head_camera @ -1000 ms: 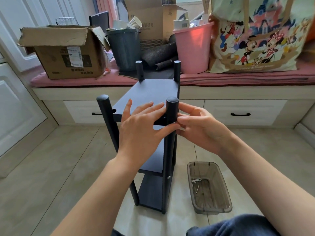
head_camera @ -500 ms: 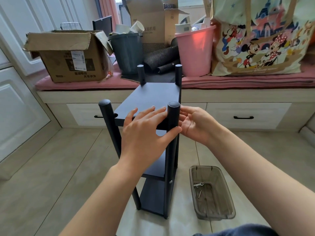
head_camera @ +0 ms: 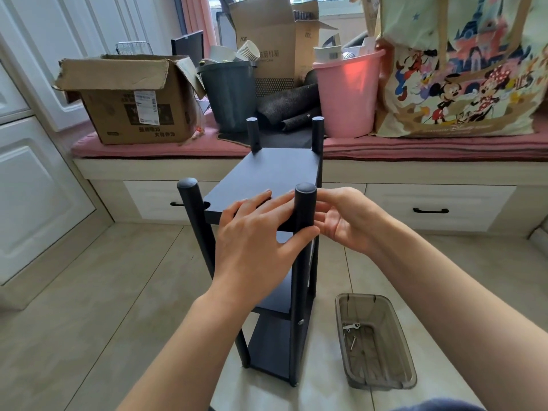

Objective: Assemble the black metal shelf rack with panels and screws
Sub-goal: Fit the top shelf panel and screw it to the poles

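both my hands meet at the rack (head_camera: 275,185) standing on the floor at 12 o'clock: left hand (head_camera: 255,238) lies flat with straight fingers steadying the top panel (head_camera: 267,173), right hand (head_camera: 344,221) curls around the near post (head_camera: 304,209), likely aligning its screw hole.

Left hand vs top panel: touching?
Touching. The head view shows the left hand lying fingers-flat on the top panel, its thumb against the near right post.

Head cam, fwd-down, close on hands (head_camera: 296,229)
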Demonstrator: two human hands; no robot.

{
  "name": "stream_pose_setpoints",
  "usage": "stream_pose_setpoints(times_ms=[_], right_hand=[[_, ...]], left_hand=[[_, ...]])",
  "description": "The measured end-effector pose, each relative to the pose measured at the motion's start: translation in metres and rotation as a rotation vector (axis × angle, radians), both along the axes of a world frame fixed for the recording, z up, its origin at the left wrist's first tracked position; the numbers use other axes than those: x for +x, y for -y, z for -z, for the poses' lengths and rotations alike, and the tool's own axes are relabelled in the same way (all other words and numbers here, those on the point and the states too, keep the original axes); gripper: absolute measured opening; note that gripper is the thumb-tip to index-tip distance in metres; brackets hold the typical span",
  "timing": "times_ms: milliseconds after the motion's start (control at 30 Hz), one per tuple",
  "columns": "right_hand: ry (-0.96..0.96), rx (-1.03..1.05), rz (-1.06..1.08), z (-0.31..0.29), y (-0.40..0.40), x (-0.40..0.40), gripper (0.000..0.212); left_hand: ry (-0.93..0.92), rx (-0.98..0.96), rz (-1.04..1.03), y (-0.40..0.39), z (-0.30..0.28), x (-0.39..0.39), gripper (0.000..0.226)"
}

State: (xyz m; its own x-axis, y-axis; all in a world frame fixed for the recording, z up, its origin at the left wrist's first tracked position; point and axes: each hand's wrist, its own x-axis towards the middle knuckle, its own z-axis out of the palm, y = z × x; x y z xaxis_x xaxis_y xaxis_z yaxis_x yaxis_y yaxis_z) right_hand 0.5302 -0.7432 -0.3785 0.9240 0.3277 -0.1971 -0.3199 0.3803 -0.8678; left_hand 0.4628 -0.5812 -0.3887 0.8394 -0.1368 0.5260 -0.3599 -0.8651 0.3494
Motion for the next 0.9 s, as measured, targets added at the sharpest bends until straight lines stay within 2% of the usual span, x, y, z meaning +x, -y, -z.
stream_pose_setpoints(times_ms=[433,633,800,900], right_hand=[[0.003,-0.204,-0.063,-0.031,-0.062,0.006,0.036],[0.015,-0.286,-0.147,-0.043,-0.098,0.011,0.026],[0.019,-0.259,-0.234,-0.043,-0.126,0.010,0.036],[-0.011,-0.203,-0.283,-0.039,-0.134,0.011,0.039]], left_hand=[[0.003,-0.183,-0.112,-0.045,-0.010,-0.016,0.052],[-0.014,-0.305,-0.153,-0.068,-0.014,-0.024,0.041],[-0.005,-0.442,-0.149,-0.090,-0.011,-0.028,0.050],[-0.010,-0.482,-0.173,-0.100,-0.008,-0.029,0.040]])
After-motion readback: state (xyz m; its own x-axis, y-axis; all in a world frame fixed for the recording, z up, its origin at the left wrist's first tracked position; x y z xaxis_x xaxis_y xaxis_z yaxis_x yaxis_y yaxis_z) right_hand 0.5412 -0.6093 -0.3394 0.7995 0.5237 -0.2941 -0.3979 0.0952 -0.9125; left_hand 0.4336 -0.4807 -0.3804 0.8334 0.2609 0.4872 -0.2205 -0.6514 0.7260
